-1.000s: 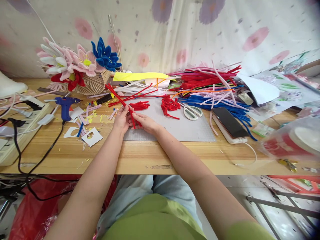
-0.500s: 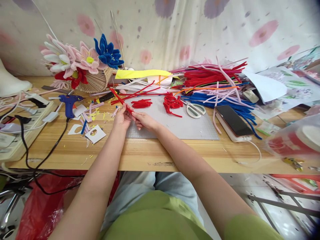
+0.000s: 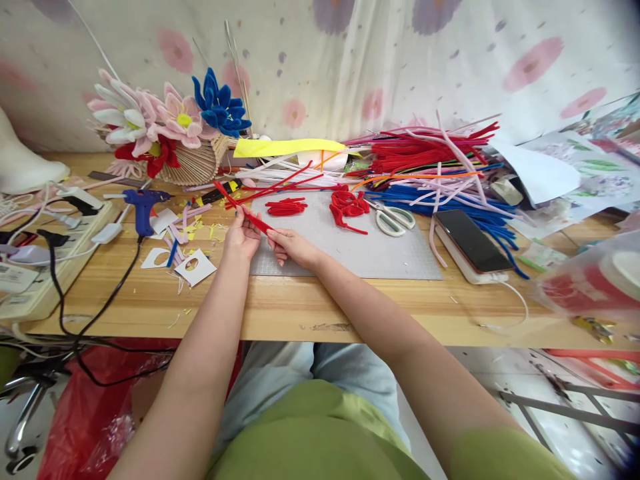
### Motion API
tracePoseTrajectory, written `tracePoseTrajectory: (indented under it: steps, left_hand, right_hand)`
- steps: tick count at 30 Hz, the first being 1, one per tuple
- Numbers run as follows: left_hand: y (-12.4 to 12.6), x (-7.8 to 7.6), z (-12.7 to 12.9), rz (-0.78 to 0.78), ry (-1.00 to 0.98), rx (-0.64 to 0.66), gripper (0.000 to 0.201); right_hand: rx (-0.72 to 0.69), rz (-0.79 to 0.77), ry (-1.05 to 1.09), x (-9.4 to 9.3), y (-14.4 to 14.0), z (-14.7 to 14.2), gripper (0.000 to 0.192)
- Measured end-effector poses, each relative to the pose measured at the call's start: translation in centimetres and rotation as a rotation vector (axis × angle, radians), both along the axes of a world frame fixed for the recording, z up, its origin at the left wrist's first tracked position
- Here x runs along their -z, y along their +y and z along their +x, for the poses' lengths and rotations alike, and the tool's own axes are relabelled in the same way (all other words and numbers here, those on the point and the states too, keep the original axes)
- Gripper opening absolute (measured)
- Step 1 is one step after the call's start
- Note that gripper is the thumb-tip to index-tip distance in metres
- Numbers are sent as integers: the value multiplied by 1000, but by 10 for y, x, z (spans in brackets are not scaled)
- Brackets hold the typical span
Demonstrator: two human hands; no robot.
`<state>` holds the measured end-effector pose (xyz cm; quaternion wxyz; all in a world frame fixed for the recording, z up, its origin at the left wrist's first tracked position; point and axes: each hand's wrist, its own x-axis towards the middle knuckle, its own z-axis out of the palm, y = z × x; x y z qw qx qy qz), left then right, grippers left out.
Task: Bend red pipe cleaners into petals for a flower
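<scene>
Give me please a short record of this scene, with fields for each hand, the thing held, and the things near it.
left hand: pinches the red pipe cleaner partway along
right hand: pinches its near end
surface: grey cutting mat on a wooden table
near: cut red pieces, scissors, phone, blue glue gun
behind: pile of coloured pipe cleaners, pipe-cleaner flowers

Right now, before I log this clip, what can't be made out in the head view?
- Right hand fingertips: curled under, so the grip on the red fuzzy pipe cleaner is hidden.
- Clear plastic container: blurred and cut by the right edge.
- Dark smartphone: screen blank.
- White object: cut by the left edge.
</scene>
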<state>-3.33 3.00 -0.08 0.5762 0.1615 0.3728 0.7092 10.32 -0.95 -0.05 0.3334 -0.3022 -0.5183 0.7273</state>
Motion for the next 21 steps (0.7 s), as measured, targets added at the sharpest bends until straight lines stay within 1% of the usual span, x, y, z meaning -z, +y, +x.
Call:
tracePoseTrajectory:
  steps: [2, 4, 6, 7, 11, 14, 16, 18, 20, 21]
  left_hand:
    - [-6, -3, 4, 26, 26, 33, 16]
    - [-13, -7, 11, 62, 83, 96, 24]
    - [-20, -9, 20, 49, 159, 171, 30]
    - [-22, -9, 24, 45, 194, 199, 29]
    - [-27, -9, 33, 29, 244, 185, 21]
    - [-26, -9, 32, 17, 233, 195, 21]
    - [-24, -10, 29, 7, 225, 182, 19]
    - [-21, -8, 28, -9, 218, 153, 18]
    - [-19, -6, 27, -26, 214, 132, 16]
    - [-18, -5, 27, -33, 212, 129, 16]
  right_hand:
    - [13, -16, -1, 0, 1, 1, 33]
    - [42, -19, 4, 1, 2, 1, 32]
    - [87, 1, 2, 3, 5, 0, 31]
    - [107, 17, -6, 4, 6, -1, 31]
    - [124, 102, -77, 9, 10, -3, 32]
    - [125, 231, -201, 9, 12, 2, 32]
    - [153, 313, -284, 8, 13, 10, 30]
    - [207, 340, -333, 6, 14, 20, 29]
    - [284, 322, -375, 4, 18, 31, 27]
    - [346, 304, -403, 4, 21, 36, 28]
